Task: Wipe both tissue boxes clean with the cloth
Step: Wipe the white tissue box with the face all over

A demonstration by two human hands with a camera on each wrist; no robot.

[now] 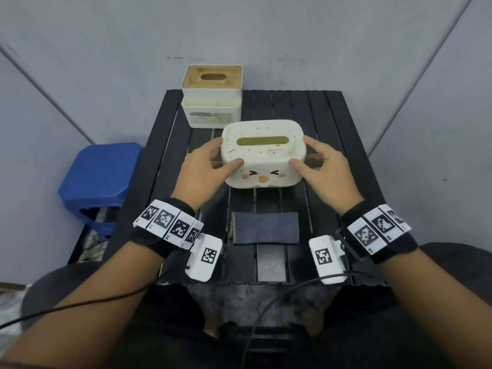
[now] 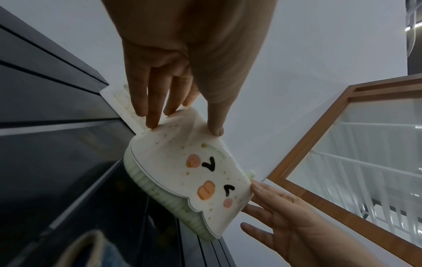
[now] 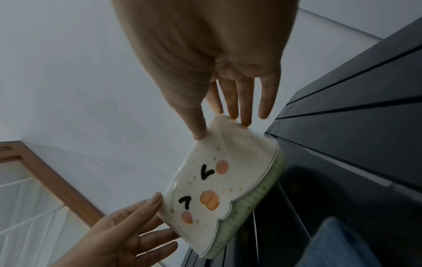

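A white tissue box with a chick face (image 1: pixel 262 158) is speckled with green and brown spots. It sits mid-table, tilted with the face toward me. My left hand (image 1: pixel 217 158) pinches its left end, thumb on the front edge and fingers behind. My right hand (image 1: pixel 302 153) pinches the right end the same way. The wrist views show the same box (image 2: pixel 182 171) (image 3: pixel 226 184), gripped by my left hand (image 2: pixel 182 124) and my right hand (image 3: pixel 221 130). A second white box with a wooden lid (image 1: pixel 212 102) stands at the far left. The folded dark blue cloth (image 1: pixel 266 227) lies near me, untouched.
The black slatted table (image 1: pixel 332 129) carries everything. A blue plastic stool (image 1: pixel 101 177) stands to the left of it, and grey walls close in behind. Cables run from my wrists across my lap.
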